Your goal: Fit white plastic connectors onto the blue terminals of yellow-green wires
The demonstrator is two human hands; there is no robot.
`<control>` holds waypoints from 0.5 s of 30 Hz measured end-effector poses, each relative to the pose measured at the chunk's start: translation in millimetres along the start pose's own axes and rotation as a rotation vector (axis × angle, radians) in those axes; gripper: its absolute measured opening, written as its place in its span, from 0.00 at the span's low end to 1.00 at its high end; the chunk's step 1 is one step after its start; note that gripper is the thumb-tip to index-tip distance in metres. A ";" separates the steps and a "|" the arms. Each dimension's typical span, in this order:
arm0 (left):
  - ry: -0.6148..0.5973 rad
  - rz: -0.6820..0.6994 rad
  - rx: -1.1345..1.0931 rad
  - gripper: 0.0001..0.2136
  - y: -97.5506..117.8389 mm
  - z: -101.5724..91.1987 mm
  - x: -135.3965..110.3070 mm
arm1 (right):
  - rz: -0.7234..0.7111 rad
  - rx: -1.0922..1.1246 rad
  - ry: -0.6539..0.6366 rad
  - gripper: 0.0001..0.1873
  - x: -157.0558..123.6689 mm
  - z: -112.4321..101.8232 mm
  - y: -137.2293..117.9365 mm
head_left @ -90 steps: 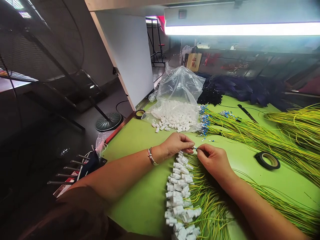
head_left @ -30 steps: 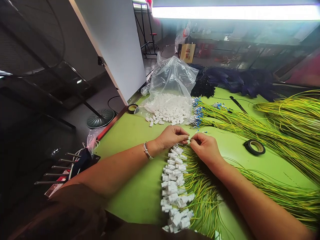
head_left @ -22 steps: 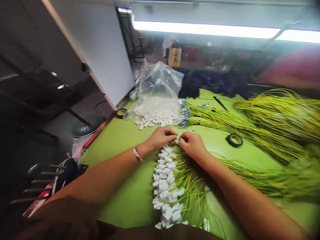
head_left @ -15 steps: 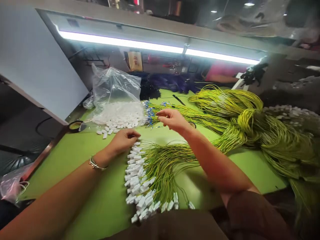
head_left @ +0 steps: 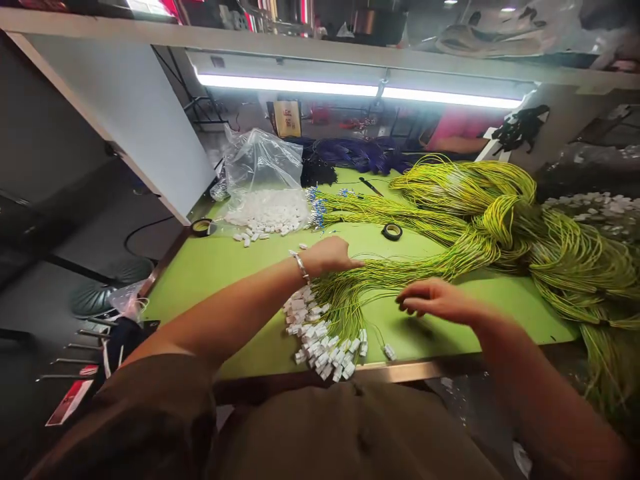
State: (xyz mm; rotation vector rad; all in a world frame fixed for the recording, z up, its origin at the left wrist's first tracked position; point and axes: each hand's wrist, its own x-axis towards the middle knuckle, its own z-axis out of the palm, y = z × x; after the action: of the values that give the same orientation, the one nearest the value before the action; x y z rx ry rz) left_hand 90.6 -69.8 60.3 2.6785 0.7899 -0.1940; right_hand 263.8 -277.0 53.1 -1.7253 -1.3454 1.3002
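White connectors (head_left: 324,348) lie fanned in a thick cluster at the near side of the green table (head_left: 215,263), each seemingly on the end of a yellow-green wire (head_left: 345,293), and one lone connector (head_left: 389,352) sits just apart from them by the front edge. I judge that a good batch of wire ends is already capped. Plenty looks undone: farther back, another bundle of wires (head_left: 370,207) ends in bare blue-and-silver terminals (head_left: 317,208) with no white pieces on them, right beside a heap of loose white housings (head_left: 273,217) under and in front of a clear plastic bag (head_left: 263,160). I can't count either lot from here.

My left hand (head_left: 327,255) is palm down over the capped wires, just beyond the cluster, fingers bent under and one digit pointing to the right. Its underside is hidden, so I cannot tell whether it grips any wires or only rests on them. My right hand (head_left: 434,301) is above the bare table to the right of those wires, fingers half curled and loosely apart; I see nothing in it, and it appears to touch nothing.
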 end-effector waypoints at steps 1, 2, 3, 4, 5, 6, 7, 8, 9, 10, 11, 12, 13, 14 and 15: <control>0.012 -0.025 0.017 0.34 3.9 4.8 2.0 | 0.025 0.115 0.002 0.16 -4.4 15.3 8.3; 0.027 -0.037 0.017 0.35 6.8 9.0 2.8 | 0.048 0.272 0.050 0.17 -7.6 29.7 13.9; 0.033 -0.038 0.004 0.35 9.2 12.5 2.1 | 0.052 0.425 0.109 0.18 -9.3 42.4 17.1; 0.020 -0.035 -0.018 0.36 11.3 15.3 0.1 | 0.043 0.554 0.144 0.19 -9.6 53.2 18.3; -0.008 -0.027 -0.046 0.36 13.5 17.7 -3.3 | 0.029 0.656 0.168 0.19 -8.2 62.0 18.0; -0.043 -0.022 -0.072 0.36 15.8 19.9 -7.8 | 0.014 0.729 0.188 0.18 -5.3 68.9 16.7; -0.077 -0.023 -0.093 0.36 18.5 21.9 -13.2 | -0.003 0.775 0.212 0.18 -1.2 74.3 14.9; -0.104 -0.027 -0.106 0.36 21.3 24.0 -19.1 | -0.019 0.801 0.238 0.18 3.9 78.6 12.9; -0.118 -0.032 -0.109 0.36 24.3 26.3 -25.2 | -0.033 0.816 0.258 0.18 9.5 82.1 11.0; -0.112 -0.031 -0.098 0.35 27.1 28.7 -31.0 | -0.049 0.828 0.268 0.19 14.9 84.9 9.2; -0.092 -0.024 -0.075 0.35 29.6 31.2 -36.2 | -0.064 0.840 0.265 0.21 19.7 87.2 7.8; -0.072 -0.010 -0.050 0.34 31.6 33.7 -40.5 | -0.080 0.851 0.256 0.22 23.3 88.8 6.6; -0.059 0.009 -0.033 0.31 32.8 35.9 -43.7 | -0.099 0.857 0.248 0.23 25.5 89.6 5.7; -0.053 0.023 -0.026 0.28 33.3 37.6 -45.6 | -0.117 0.848 0.246 0.23 26.0 89.3 5.1; -0.051 0.028 -0.028 0.25 32.9 38.7 -46.2 | -0.130 0.818 0.250 0.22 24.8 87.7 4.8</control>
State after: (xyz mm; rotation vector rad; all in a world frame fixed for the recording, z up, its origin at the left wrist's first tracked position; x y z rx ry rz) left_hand 68.6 -132.8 43.9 2.6459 0.7345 -0.2419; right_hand 184.4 -265.0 9.9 -1.1500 -0.6232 1.2590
